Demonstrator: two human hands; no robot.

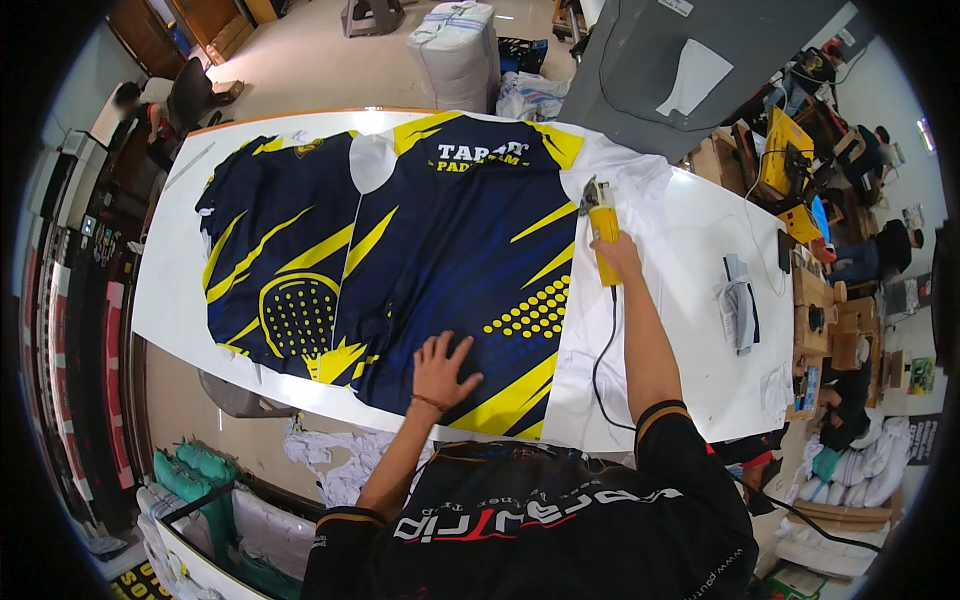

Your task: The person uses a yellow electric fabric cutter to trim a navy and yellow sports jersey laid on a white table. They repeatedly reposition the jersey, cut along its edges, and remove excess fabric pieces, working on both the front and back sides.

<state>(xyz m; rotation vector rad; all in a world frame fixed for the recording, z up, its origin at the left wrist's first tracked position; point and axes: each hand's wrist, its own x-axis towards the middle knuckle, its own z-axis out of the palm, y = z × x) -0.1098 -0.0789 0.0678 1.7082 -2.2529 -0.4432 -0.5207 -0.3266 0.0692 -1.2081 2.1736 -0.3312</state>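
Note:
Printed jersey fabric (430,240), dark navy with yellow streaks and dots, lies spread over the white table. White unprinted fabric (590,370) runs along its right side. My right hand (617,256) is wrapped round the yellow body of an electric cloth cutter (603,222), whose metal head sits at the border between navy and white near the far end. A dark cord trails from the cutter toward me. My left hand (440,372) rests flat on the navy panel near the front edge, fingers spread. A second navy panel (280,240) with a racket print lies to the left.
The white table (700,390) carries a small folded cloth (740,305) on its right. Beyond it stand a wrapped white bale (455,60) and a grey table (640,60) with a white cloth piece. Several people work at the right; one person sits far left. White scraps (340,455) lie near left.

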